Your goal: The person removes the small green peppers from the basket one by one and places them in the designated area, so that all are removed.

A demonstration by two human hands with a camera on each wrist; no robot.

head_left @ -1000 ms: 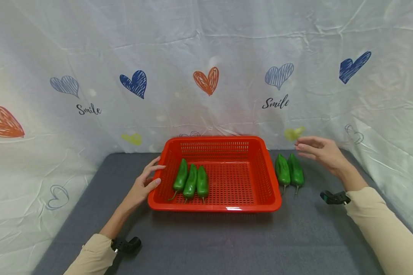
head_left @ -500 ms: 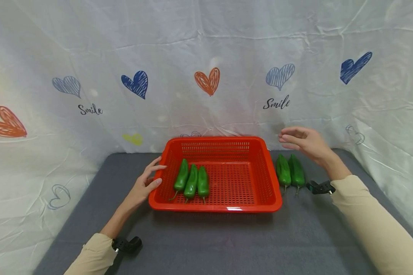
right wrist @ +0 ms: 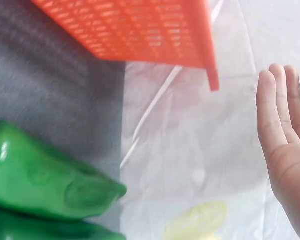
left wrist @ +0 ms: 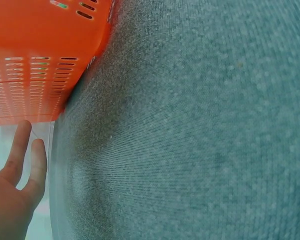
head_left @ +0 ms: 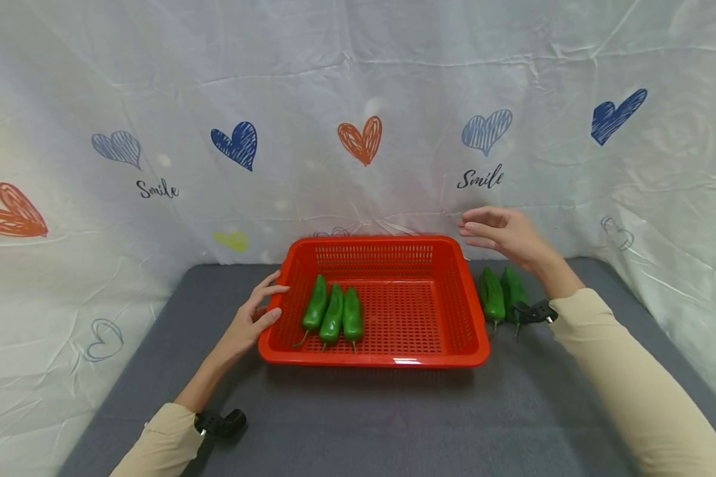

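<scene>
— Support?
— Grey table (head_left: 364,424), bearing the red basket (head_left: 346,360).
— Held?
— Left hand (head_left: 247,321) at its left rim, fingers apart, presumably steadying; right hand (head_left: 510,235) raised, fingers close together, grasping nothing.
— Contents?
— Three green peppers (head_left: 332,315) inside, left; two outer peppers (head_left: 492,296) beside its right wall, likely for reach.

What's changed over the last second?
The empty right hand moved left and up in the head view, toward the far right corner of the red basket. Nothing was grabbed or released. The left hand, basket, three peppers inside and two peppers outside stayed put.
</scene>
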